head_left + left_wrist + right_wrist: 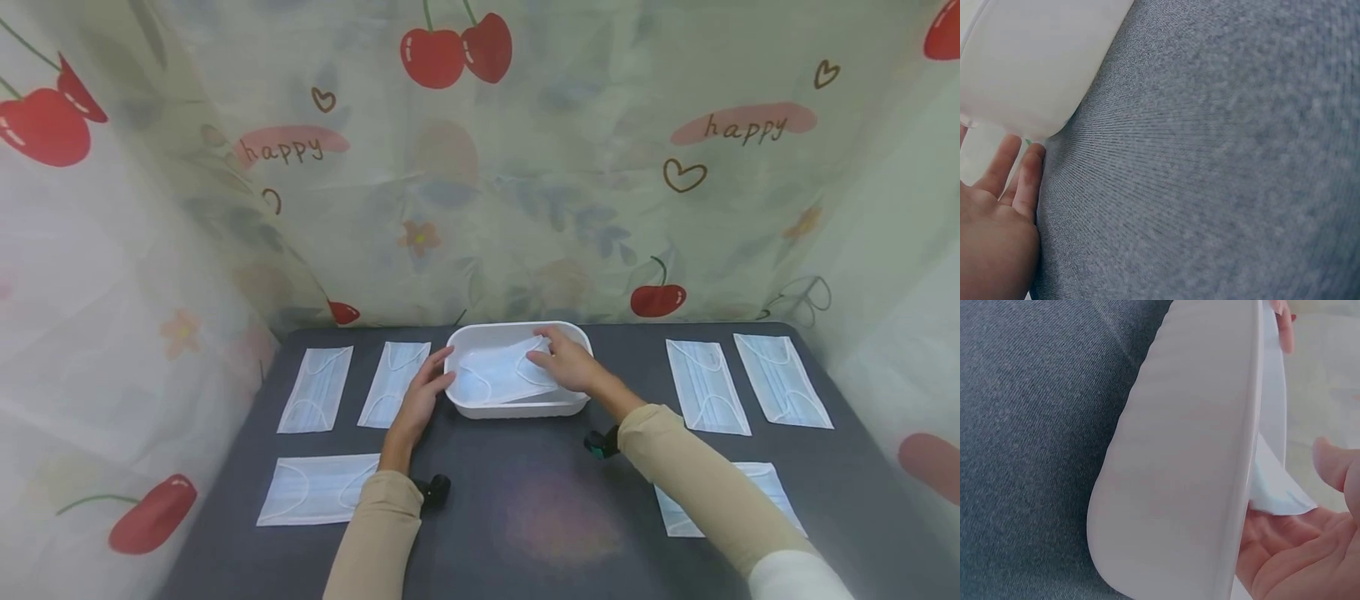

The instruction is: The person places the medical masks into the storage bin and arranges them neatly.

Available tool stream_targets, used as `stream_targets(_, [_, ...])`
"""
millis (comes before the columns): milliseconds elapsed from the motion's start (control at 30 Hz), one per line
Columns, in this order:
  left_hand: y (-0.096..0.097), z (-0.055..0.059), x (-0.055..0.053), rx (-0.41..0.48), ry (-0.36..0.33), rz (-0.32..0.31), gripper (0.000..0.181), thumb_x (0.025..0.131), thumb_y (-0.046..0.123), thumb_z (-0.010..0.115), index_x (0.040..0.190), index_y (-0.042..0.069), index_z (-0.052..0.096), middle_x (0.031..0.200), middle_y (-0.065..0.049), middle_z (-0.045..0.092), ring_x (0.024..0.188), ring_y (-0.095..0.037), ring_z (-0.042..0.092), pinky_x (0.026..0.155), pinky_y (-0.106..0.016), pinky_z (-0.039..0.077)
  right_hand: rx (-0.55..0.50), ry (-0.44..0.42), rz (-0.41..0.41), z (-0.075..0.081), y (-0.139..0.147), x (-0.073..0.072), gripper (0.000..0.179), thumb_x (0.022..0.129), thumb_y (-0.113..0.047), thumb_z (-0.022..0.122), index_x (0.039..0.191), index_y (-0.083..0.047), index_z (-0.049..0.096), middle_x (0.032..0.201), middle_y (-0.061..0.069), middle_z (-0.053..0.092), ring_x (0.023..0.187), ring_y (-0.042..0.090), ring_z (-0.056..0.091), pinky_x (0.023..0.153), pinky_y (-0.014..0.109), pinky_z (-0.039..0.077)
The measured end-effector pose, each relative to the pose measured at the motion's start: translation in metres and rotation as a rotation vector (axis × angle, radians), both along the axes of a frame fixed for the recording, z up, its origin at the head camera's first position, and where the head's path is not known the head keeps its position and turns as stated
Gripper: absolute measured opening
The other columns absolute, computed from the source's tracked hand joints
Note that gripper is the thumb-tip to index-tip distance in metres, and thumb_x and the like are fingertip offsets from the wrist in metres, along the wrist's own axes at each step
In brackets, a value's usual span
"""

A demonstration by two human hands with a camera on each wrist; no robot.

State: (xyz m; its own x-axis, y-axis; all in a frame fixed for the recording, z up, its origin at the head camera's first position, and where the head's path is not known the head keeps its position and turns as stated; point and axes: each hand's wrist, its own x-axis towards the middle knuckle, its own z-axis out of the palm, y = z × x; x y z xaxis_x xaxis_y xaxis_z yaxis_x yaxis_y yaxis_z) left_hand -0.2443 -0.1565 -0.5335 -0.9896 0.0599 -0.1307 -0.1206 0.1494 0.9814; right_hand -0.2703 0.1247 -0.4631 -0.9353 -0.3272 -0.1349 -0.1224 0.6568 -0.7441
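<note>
A white plastic basin (525,411) stands at the back middle of the dark table. Inside it lies a light blue face mask (498,372) with white ear loops. My left hand (420,398) is at the basin's left end, its fingers extended along the wall; in the left wrist view the fingertips meet the basin. Over the basin's right part reaches my right hand (566,362). The right wrist view shows the mask's corner (1282,497) lying against the fingers of that hand, with the thumb (1335,464) raised apart from it.
Face masks lie flat on both sides: two upright ones (317,390) and a sideways one (315,492) at left, two upright ones (708,387) at right. Another mask (765,479) is partly hidden under my right forearm. A cherry-print curtain (525,208) surrounds the table (517,508).
</note>
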Motion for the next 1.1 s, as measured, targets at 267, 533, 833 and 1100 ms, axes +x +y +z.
stream_targets(267, [0.001,0.002,0.002,-0.004,0.004,0.015,0.045,0.104,0.028,0.055,0.149,0.032,0.05,0.164,-0.01,0.039,0.156,-0.031,0.03,0.128,-0.056,0.018,0.071,0.028,0.07,0.004,0.007,0.006,0.07,0.104,-0.037,0.056,0.159,-0.002,0.028,0.161,0.023,0.038,0.144,0.043,0.045,0.118,0.057,0.039])
stream_targets(533, [-0.001,-0.002,0.001,-0.002,0.004,0.016,0.045,0.104,0.029,0.056,0.148,0.032,0.05,0.163,-0.009,0.039,0.156,-0.032,0.03,0.128,-0.057,0.018,0.055,0.116,0.069,0.007,0.004,0.013,0.069,0.103,-0.04,0.058,0.158,-0.006,0.033,0.163,0.017,0.038,0.152,0.037,0.035,0.124,0.057,0.029])
stream_targets(833, [-0.003,-0.002,0.001,0.008,0.004,0.01,0.045,0.104,0.028,0.055,0.149,0.031,0.05,0.164,-0.01,0.039,0.156,-0.031,0.03,0.128,-0.056,0.017,0.301,0.336,0.105,0.01,-0.002,0.029,0.073,0.1,-0.047,0.059,0.157,-0.008,0.036,0.166,0.023,0.028,0.156,0.044,0.022,0.124,0.062,0.024])
stream_targets(1100, [-0.002,0.002,0.0,0.012,-0.013,-0.007,0.048,0.105,0.024,0.053,0.152,0.026,0.046,0.165,-0.014,0.036,0.157,-0.033,0.027,0.129,-0.057,0.015,0.445,0.389,0.097,0.003,0.004,0.037,0.079,0.098,-0.061,0.053,0.16,-0.018,0.032,0.171,0.019,0.014,0.159,0.045,0.008,0.124,0.069,0.014])
